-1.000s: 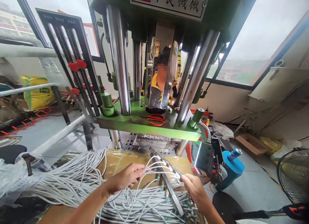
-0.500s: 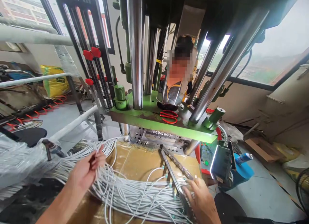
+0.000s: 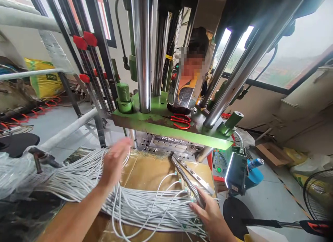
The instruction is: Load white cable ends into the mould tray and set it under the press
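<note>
White-grey cables (image 3: 145,209) lie in a thick bundle across the cardboard-covered surface (image 3: 149,172), and both hands are on or over them. Right hand (image 3: 212,216): palm down, fingers spread flat on the bundle's right end, pressing the strands just below the lower tip of the metal strip (image 3: 191,181); grip is loose, not closed round anything I can make out. Cable ends w/ small green connectors (image 3: 187,190) fan out just beside its fingertips, some looping up toward the strip. Left hand (image 3: 114,164): blurred, fingers open and stretched, raised over the bundle's left part where strands curve up past it; can't tell if any strand sits between the fingers. Beyond both hands, just past the strip's far end, the perforated press bed (image 3: 166,144) under the green platen (image 3: 166,125). Red scissors (image 3: 180,120) lie on the platen btw the chrome columns (image 3: 142,51). Right of the right hand, well apart: a small control box (image 3: 235,172) w/ lit edge, blue can (image 3: 255,164) behind it. Left of the left hand: clear plastic bag (image 3: 15,172).
</note>
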`<state>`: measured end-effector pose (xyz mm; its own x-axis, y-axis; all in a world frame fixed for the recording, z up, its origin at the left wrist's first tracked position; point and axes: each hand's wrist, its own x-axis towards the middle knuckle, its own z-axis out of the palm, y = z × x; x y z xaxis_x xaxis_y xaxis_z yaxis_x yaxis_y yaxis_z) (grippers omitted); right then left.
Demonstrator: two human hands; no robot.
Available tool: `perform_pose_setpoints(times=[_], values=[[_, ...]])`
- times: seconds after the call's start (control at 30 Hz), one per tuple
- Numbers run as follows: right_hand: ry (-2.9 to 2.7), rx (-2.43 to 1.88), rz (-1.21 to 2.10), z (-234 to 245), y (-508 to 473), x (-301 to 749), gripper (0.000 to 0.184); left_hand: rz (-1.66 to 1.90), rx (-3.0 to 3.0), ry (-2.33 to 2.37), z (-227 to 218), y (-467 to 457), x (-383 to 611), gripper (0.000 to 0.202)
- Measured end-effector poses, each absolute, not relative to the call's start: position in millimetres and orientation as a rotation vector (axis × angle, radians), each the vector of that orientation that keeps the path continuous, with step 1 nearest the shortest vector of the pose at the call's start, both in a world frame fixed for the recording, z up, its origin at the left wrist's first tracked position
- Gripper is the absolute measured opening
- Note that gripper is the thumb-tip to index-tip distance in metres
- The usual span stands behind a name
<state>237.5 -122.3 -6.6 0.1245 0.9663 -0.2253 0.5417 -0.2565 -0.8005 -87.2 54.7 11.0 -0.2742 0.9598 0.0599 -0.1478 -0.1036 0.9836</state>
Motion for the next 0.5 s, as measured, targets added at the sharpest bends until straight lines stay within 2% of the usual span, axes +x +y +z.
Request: perform_pose_setpoints(times=[0.03, 0.1, 0.17, 0.2, 0.27, 0.37, 0.5], values=[[-1.441, -1.839, 1.033, -4, -118, 238, 0.060, 1.245, 1.259, 1.121, 2, 44, -70, 0.039], [-1.462, -1.775, 1.048, 0, -107, 240, 0.061, 0.863, 1.526, 0.962, -11, 34, -41, 0.061], [-1.514, -1.707, 1.074, 5, -94, 242, 0.059, 0.717, 1.594, 0.928, -21, 37, -24, 0.086], [-1.544, -1.671, 1.090, 7, -86, 243, 0.058, 0.708, 1.607, 0.928, -24, 41, -20, 0.092], [-1.601, -1.618, 1.124, 12, -70, 245, 0.057, 0.739, 1.656, 0.930, -28, 54, -18, 0.089], [-1.688, -1.578, 1.089, 17, -37, 248, 0.056, 0.876, 1.837, 1.013, -27, 74, -20, 0.074], [-1.791, -1.606, 0.635, 11, 22, 248, 0.049, 0.976, 2.032, 1.372, -17, 110, -12, 0.055]])
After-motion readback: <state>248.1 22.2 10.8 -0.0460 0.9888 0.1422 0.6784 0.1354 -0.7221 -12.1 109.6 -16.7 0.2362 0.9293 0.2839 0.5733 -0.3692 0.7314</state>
